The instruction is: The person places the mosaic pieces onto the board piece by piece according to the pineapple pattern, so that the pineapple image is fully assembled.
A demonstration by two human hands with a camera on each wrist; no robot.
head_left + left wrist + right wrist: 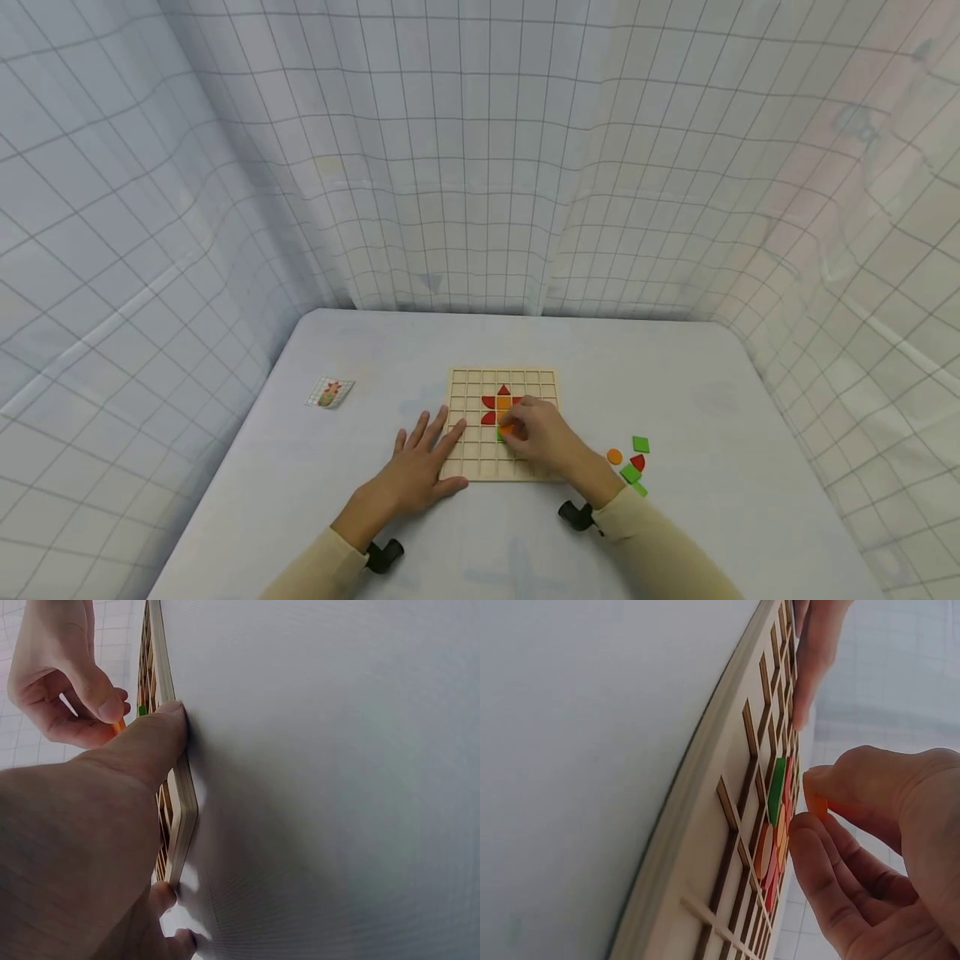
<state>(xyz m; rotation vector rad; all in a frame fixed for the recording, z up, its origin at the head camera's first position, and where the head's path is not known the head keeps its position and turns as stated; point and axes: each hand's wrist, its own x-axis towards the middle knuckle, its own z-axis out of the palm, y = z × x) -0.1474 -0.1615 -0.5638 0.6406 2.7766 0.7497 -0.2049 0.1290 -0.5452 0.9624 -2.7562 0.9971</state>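
A wooden grid board (468, 450) lies on the table, with red pieces (489, 418) and an orange square (504, 402) set in its cells. Thumb and fingers of my right hand (543, 433) pinch a small orange piece (815, 802), held close over the board's middle. Beside it in the right wrist view, a green piece (777, 787) sits in the grid. My left hand (417, 469) rests at the board's left side with its fingers spread, the thumb (154, 735) touching the near edge. Part of the pattern is hidden behind my right hand.
Right of the board lie loose pieces: an orange disc (614, 457), a green square (641, 444), a red piece (638, 462) and more green ones (631, 473). A printed picture card (330, 392) lies at the left. White gridded curtains (480, 167) surround the table.
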